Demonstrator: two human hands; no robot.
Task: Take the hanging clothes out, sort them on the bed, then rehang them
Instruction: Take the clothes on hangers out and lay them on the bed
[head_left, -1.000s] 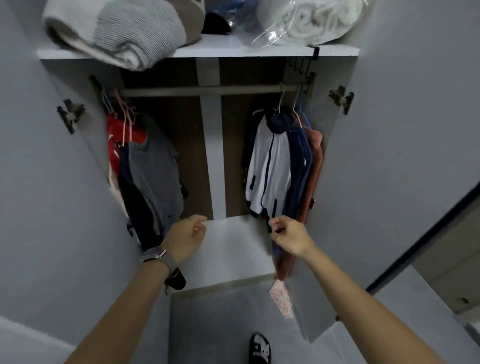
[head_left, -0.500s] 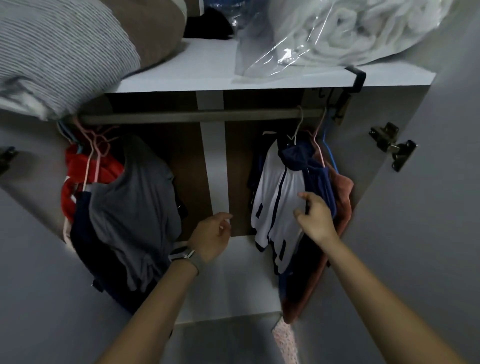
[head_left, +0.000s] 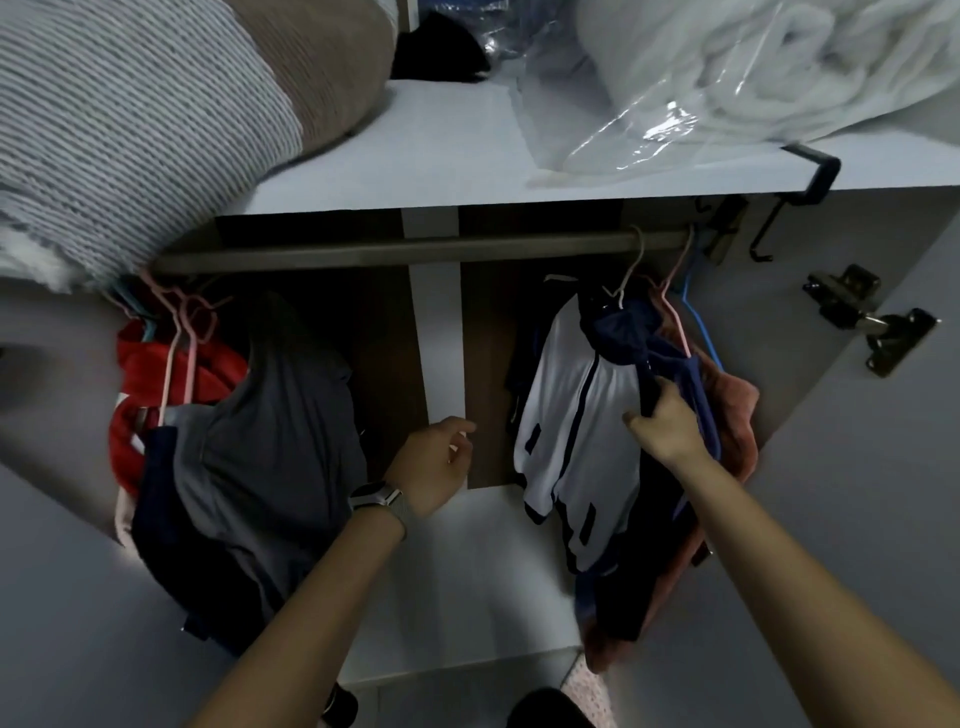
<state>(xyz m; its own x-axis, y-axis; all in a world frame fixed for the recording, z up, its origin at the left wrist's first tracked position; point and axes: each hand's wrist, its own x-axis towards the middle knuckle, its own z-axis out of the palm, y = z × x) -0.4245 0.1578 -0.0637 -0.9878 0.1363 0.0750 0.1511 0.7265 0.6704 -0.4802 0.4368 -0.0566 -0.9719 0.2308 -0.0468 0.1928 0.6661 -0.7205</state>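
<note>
An open wardrobe holds clothes on a metal rail (head_left: 405, 252). At the right hangs a white and navy jacket (head_left: 576, 426) with a salmon garment (head_left: 735, 415) behind it. My right hand (head_left: 667, 426) grips the navy front edge of that jacket, near its zip. At the left hang a grey shirt (head_left: 270, 447), a dark garment under it and a red garment (head_left: 150, 374) on pink hangers (head_left: 182, 332). My left hand (head_left: 434, 467), a watch on its wrist, hovers in the gap between the two groups with fingers loosely curled and holding nothing.
The shelf (head_left: 426, 161) above the rail carries a striped grey and brown bundle (head_left: 156, 114) and white bedding in clear plastic (head_left: 727, 78). The right door's hinge (head_left: 872, 327) juts out. A white drawer top (head_left: 457, 582) lies below the clothes.
My view has moved closer and tilted up. My right hand rose from the jacket's hem to its front and closed on the navy edge. My left hand lifted slightly.
</note>
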